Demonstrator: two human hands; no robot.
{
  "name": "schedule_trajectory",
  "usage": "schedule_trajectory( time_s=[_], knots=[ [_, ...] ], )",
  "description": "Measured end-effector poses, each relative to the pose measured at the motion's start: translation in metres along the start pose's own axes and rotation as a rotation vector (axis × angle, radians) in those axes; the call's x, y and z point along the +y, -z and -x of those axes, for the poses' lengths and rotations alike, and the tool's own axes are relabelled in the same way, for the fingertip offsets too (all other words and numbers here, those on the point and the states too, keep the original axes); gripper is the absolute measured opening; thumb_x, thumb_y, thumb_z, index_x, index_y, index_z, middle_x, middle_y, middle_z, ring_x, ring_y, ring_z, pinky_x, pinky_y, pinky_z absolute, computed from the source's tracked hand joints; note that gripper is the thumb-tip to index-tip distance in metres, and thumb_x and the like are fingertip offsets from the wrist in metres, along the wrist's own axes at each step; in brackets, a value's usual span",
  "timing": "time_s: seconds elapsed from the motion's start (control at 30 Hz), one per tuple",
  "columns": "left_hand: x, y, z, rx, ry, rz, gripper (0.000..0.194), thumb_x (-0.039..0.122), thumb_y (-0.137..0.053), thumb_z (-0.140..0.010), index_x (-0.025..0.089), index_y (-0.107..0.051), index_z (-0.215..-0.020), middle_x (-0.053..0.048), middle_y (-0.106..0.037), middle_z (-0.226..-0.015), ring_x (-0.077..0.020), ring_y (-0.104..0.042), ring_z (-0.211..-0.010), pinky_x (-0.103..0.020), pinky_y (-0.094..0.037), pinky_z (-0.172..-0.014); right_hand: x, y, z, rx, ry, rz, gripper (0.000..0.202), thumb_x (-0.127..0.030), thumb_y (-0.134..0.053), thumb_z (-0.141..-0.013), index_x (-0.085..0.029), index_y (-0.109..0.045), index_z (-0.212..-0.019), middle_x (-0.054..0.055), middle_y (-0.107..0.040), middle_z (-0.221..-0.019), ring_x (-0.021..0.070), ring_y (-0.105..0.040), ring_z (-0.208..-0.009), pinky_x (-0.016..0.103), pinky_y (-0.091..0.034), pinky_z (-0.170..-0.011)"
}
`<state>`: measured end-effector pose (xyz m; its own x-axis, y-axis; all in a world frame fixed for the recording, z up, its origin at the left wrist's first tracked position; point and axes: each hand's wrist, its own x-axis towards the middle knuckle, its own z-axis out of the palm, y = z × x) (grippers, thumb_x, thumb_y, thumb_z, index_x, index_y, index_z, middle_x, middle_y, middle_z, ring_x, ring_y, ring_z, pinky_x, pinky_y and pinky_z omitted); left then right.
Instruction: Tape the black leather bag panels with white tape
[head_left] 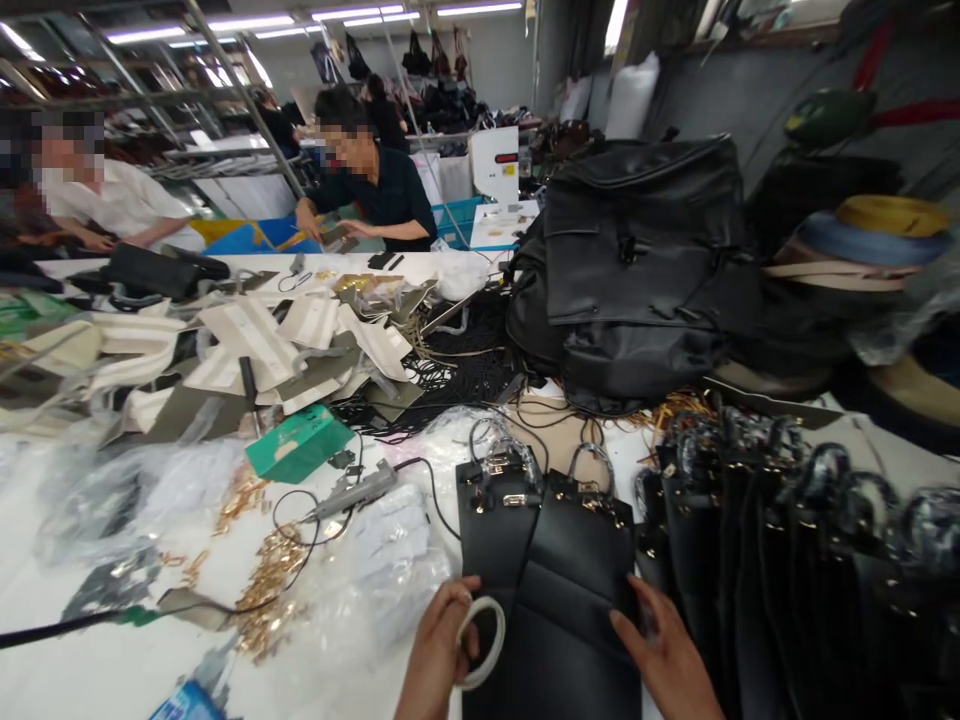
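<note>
My left hand [444, 640] is closed on a roll of pale tape [491, 645], its ring hanging at the fingers. Behind the roll lies a black handbag piece [487, 540] with gold hardware and a plastic-wrapped handle. A second black handbag piece [574, 560] overlaps it at an angle, its handle towards the back. My right hand [660, 635] rests at that piece's right edge, thumb and forefinger spread apart. The undersides of its other fingers are hidden.
A row of black handbags [757, 560] stands at right, before a big black bag [637, 260]. Left lie gold fittings [274, 585], a grey corded tool [352, 495], a green box [300, 443] and cream pieces [247, 345]. Co-workers [375, 190] sit across the table.
</note>
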<state>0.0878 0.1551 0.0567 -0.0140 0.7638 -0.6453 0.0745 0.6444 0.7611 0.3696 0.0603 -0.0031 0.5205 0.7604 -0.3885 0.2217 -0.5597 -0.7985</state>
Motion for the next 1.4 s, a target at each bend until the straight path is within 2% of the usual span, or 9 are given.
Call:
schedule_trajectory(
  time_s=[0.07, 0.17, 0.3, 0.6, 0.8, 0.9, 1.03, 1.23, 1.4],
  knots=[
    [-0.005, 0.006, 0.005, -0.074, 0.094, 0.041, 0.046, 0.057, -0.056, -0.077, 0.019, -0.062, -0.101, 0.003, -0.056, -0.051, -0.0093, -0.037, -0.036, -0.020, -0.021, -0.035, 0.016, 0.004, 0.006, 0.005, -0.122, -0.078, 0.070, -0.055, -0.071, -0.070, -0.022, -0.052, -0.129, 0.012, -0.053, -0.137, 0.0319, -0.049, -0.128, 0.047, -0.034, -0.113],
    [-0.004, 0.006, 0.009, -0.110, 0.098, 0.053, 0.035, 0.049, -0.062, -0.074, 0.018, -0.064, -0.091, -0.009, -0.072, -0.097, -0.0180, -0.063, -0.070, -0.024, -0.046, -0.049, 0.004, 0.002, 0.003, 0.030, -0.227, -0.185, 0.084, -0.056, -0.074, -0.066, -0.016, -0.047, -0.135, 0.017, -0.050, -0.141, 0.0333, -0.049, -0.128, 0.047, -0.034, -0.113],
    [0.003, -0.006, 0.009, -0.179, 0.091, 0.029, 0.022, 0.041, -0.058, -0.075, 0.019, -0.061, -0.076, -0.010, -0.055, -0.140, -0.0279, -0.057, -0.116, -0.038, -0.052, -0.086, -0.031, -0.001, -0.009, 0.088, -0.360, -0.409, 0.081, -0.055, -0.080, -0.060, -0.017, -0.056, -0.127, 0.014, -0.060, -0.132, 0.0335, -0.051, -0.127, 0.045, -0.038, -0.111],
    [0.026, -0.012, 0.015, -0.390, 0.083, -0.071, 0.024, 0.042, -0.052, -0.081, 0.019, -0.052, -0.075, -0.012, -0.057, -0.138, -0.0129, -0.063, -0.055, -0.031, -0.048, -0.058, -0.054, 0.018, -0.003, -0.088, -0.436, -0.873, 0.071, -0.046, -0.079, -0.069, -0.028, -0.053, -0.132, 0.002, -0.072, -0.115, 0.0261, -0.063, -0.114, 0.041, -0.048, -0.104],
    [0.016, 0.009, 0.006, -0.305, -0.031, -0.129, 0.025, 0.045, -0.052, -0.081, 0.021, -0.056, -0.076, -0.011, -0.050, -0.144, -0.0312, -0.052, -0.124, -0.039, -0.052, -0.085, -0.044, 0.027, -0.011, -0.206, -0.563, -0.955, 0.072, -0.040, -0.080, -0.071, -0.030, -0.048, -0.135, 0.003, -0.072, -0.114, 0.0248, -0.066, -0.108, 0.041, -0.051, -0.100],
    [0.020, 0.008, -0.004, -0.271, -0.106, -0.180, 0.024, 0.044, -0.054, -0.080, 0.021, -0.056, -0.075, -0.010, -0.047, -0.147, -0.0318, -0.050, -0.127, -0.044, -0.046, -0.098, -0.046, 0.012, -0.026, -0.331, -0.488, -0.948, 0.064, -0.038, -0.079, -0.073, -0.026, -0.054, -0.131, 0.006, -0.071, -0.117, 0.0248, -0.064, -0.112, 0.042, -0.048, -0.103],
    [0.045, -0.015, -0.025, -0.316, -0.139, -0.139, 0.024, 0.042, -0.050, -0.083, 0.020, -0.057, -0.080, -0.011, -0.037, -0.154, -0.0289, -0.058, -0.117, -0.035, -0.054, -0.078, -0.046, -0.006, -0.040, -0.353, -0.455, -0.910, 0.057, -0.040, -0.079, -0.072, -0.022, -0.061, -0.123, 0.008, -0.072, -0.115, 0.0269, -0.062, -0.115, 0.045, -0.046, -0.105],
    [0.069, -0.050, -0.050, -0.345, -0.206, -0.178, 0.018, 0.035, -0.047, -0.083, 0.019, -0.055, -0.077, -0.012, -0.062, -0.126, -0.0261, -0.064, -0.102, -0.027, -0.051, -0.060, -0.035, 0.001, -0.039, -0.379, -0.443, -0.918, 0.049, -0.037, -0.078, -0.072, -0.023, -0.064, -0.117, 0.006, -0.070, -0.119, 0.0280, -0.059, -0.120, 0.048, -0.045, -0.106],
    [0.068, -0.048, -0.025, -0.309, -0.497, -0.415, 0.013, 0.023, -0.046, -0.085, 0.023, -0.057, -0.079, -0.008, -0.055, -0.140, -0.0247, -0.035, -0.140, -0.039, -0.040, -0.106, -0.034, 0.002, -0.035, -0.391, -0.436, -0.926, 0.045, -0.035, -0.077, -0.073, -0.024, -0.065, -0.115, 0.005, -0.069, -0.121, 0.0276, -0.058, -0.121, 0.047, -0.045, -0.106]
  ],
)
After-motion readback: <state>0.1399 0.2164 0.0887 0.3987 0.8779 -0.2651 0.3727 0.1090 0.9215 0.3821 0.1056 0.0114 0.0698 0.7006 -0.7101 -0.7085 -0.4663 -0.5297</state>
